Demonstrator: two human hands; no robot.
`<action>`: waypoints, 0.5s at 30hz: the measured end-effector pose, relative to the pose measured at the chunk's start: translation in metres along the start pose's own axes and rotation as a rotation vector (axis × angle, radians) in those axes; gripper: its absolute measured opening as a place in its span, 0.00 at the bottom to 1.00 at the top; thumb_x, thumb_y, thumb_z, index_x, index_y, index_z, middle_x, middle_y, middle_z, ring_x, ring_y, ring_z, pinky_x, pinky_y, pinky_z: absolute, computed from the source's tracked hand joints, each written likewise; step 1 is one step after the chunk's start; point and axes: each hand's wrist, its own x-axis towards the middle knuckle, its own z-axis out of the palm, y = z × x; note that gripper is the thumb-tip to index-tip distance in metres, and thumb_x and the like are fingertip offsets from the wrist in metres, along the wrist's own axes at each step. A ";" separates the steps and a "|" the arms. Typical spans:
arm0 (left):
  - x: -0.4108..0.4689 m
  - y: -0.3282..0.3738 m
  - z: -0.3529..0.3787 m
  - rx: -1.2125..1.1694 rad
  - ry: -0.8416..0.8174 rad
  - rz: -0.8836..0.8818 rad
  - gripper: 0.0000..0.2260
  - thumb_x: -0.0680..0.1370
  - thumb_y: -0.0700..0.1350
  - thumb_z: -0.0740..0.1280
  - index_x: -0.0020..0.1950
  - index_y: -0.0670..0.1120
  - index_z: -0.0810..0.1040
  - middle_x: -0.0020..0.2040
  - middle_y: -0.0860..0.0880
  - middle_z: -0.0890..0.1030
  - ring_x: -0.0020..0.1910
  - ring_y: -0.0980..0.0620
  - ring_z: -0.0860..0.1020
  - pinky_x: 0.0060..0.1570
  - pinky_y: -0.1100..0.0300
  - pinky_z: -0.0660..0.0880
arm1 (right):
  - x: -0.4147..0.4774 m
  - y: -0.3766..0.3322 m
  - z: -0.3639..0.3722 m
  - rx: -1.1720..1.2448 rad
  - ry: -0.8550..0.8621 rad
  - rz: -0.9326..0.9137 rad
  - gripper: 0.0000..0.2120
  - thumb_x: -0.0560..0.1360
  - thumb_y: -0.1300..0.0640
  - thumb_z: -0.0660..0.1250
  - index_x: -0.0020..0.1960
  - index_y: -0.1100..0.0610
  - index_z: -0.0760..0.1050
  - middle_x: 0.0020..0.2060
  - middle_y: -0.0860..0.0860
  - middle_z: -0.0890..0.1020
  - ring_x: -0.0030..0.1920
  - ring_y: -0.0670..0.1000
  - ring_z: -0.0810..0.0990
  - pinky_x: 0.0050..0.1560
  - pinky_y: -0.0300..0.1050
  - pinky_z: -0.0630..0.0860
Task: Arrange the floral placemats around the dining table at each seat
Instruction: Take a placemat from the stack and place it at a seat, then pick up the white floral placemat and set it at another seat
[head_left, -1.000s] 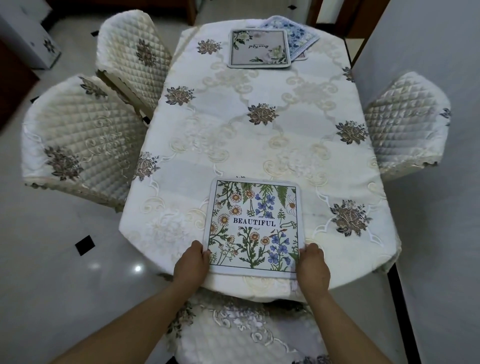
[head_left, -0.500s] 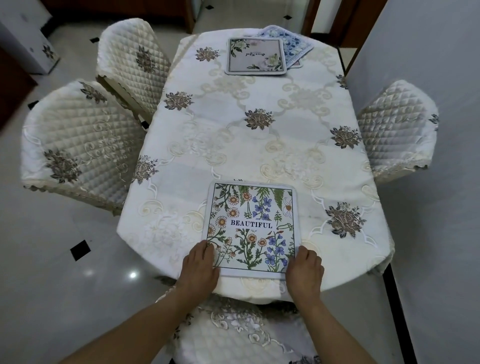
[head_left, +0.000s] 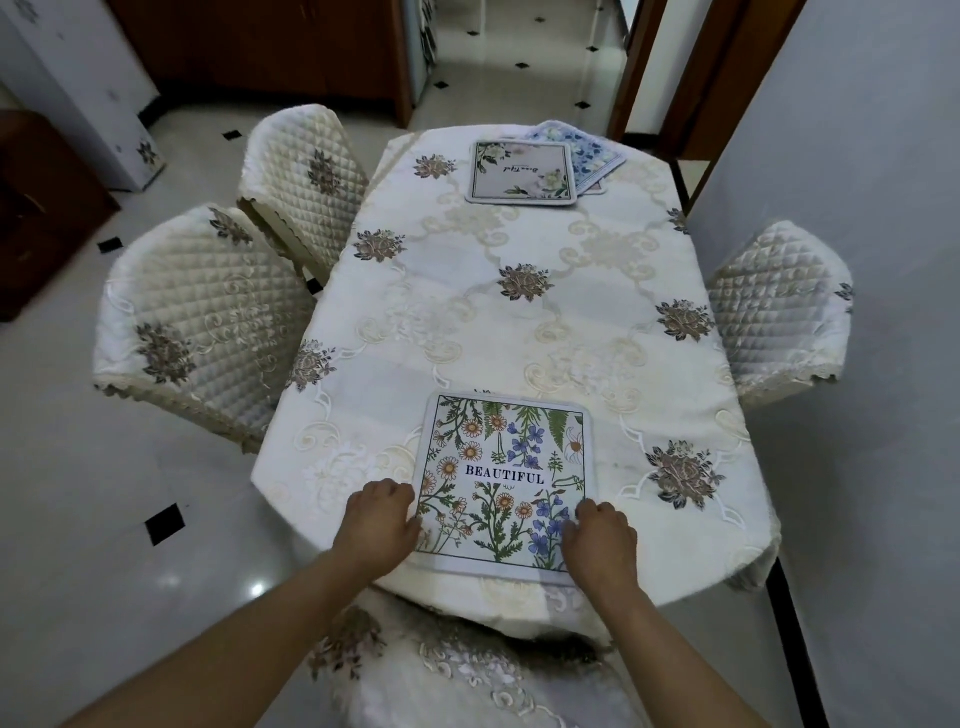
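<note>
Currently BEAUTIFUL placemat (head_left: 506, 478) lies flat at worktop (head_left: 519, 332) edge, lower centre of frame; left hand (head_left: 376, 525) on its left edge, right hand (head_left: 600, 543) on lower-right corner, fingers curled, cannot tell if gripping; other placemats (head_left: 522, 171) stacked upper centre

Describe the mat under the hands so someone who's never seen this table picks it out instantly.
Start at the long, cream-clothed dining table. At its near end lies one square placemat, the left hand and right hand holding its near corners. Unlike the pale mat and blue mat overlapping at the far end, it reads BEAUTIFUL among orange daisies.
</note>
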 end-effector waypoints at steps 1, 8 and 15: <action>0.003 -0.002 -0.010 0.035 0.004 -0.006 0.15 0.75 0.54 0.63 0.57 0.48 0.75 0.53 0.46 0.79 0.54 0.44 0.75 0.53 0.51 0.70 | 0.003 -0.006 -0.007 -0.018 0.005 -0.035 0.12 0.78 0.52 0.59 0.55 0.57 0.75 0.50 0.56 0.80 0.53 0.58 0.77 0.50 0.49 0.71; -0.002 -0.035 -0.071 0.073 0.099 -0.005 0.13 0.77 0.55 0.62 0.56 0.50 0.74 0.52 0.48 0.79 0.53 0.45 0.76 0.52 0.50 0.70 | 0.003 -0.070 -0.051 -0.107 0.023 -0.169 0.11 0.75 0.54 0.59 0.54 0.55 0.75 0.49 0.55 0.81 0.52 0.59 0.78 0.50 0.48 0.70; -0.023 -0.116 -0.123 0.069 0.173 0.085 0.14 0.76 0.56 0.62 0.57 0.50 0.73 0.50 0.48 0.78 0.52 0.44 0.75 0.49 0.51 0.71 | -0.022 -0.169 -0.061 -0.130 0.073 -0.231 0.12 0.75 0.51 0.60 0.53 0.55 0.75 0.49 0.55 0.81 0.50 0.58 0.79 0.46 0.48 0.72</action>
